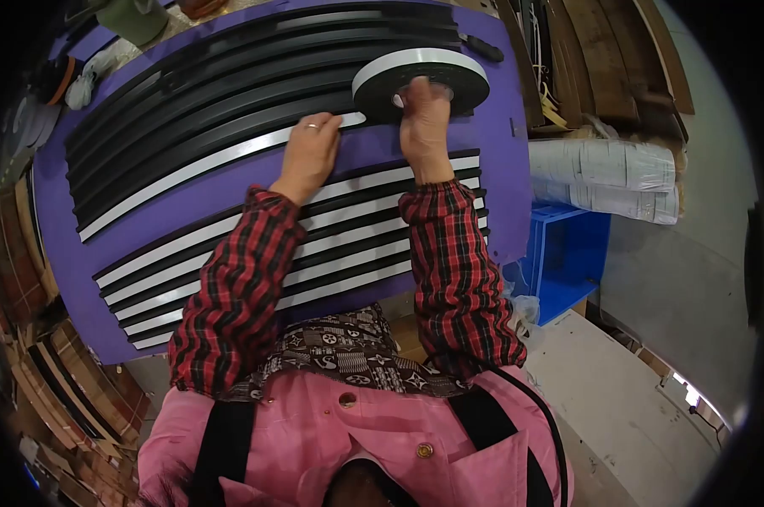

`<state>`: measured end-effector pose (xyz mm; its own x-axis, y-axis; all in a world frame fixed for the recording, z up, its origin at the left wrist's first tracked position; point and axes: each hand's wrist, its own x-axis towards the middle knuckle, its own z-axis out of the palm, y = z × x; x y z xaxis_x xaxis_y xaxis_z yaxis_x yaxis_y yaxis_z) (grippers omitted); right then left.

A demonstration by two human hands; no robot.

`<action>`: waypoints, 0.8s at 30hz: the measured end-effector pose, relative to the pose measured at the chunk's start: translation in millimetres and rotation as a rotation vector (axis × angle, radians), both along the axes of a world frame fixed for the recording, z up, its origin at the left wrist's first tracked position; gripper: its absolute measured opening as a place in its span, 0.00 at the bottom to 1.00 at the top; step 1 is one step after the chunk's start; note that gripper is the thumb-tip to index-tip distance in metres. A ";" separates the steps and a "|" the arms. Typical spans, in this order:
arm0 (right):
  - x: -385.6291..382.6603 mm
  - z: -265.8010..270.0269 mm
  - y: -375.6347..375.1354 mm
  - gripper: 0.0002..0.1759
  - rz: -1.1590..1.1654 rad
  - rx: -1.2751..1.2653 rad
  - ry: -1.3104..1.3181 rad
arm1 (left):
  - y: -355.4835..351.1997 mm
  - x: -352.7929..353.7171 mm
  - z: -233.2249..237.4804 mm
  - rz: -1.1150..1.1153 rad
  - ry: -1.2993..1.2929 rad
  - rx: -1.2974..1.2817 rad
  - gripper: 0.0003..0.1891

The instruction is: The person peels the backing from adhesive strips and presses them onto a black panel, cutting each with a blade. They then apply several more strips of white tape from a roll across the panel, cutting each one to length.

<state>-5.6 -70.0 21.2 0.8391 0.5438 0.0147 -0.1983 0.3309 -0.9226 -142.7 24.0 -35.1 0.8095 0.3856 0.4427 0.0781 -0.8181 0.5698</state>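
Observation:
My right hand (424,127) grips a large roll of white-edged tape (420,59) through its centre, over the right end of the black strips. A white tape band (187,169) runs along the nearest strip of the upper group of black strips (221,93). My left hand (310,152) presses on that band near its right end, fingers together, with a ring on one finger; what they pinch, if anything, is hidden. Closer to me, several black strips with white bands (348,228) lie side by side under my forearms.
The strips lie on a purple table (504,169). A dark-handled tool (481,46) is at its far right. Beyond the right edge are wrapped white bundles (601,169) and a blue crate (572,253). A green container (133,19) stands at the far left.

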 end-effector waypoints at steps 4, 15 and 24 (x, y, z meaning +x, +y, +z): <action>55.8 41.9 -46.4 0.15 -0.339 0.138 0.063 | -19.0 18.6 5.2 0.063 0.221 0.216 0.15; 142.4 -50.1 -109.2 0.33 -0.551 -1.110 -1.018 | -23.3 16.1 11.1 0.041 0.452 0.309 0.24; 148.0 -26.8 -110.0 0.38 -0.333 -1.429 -1.200 | -22.6 30.1 23.3 0.033 0.372 0.459 0.18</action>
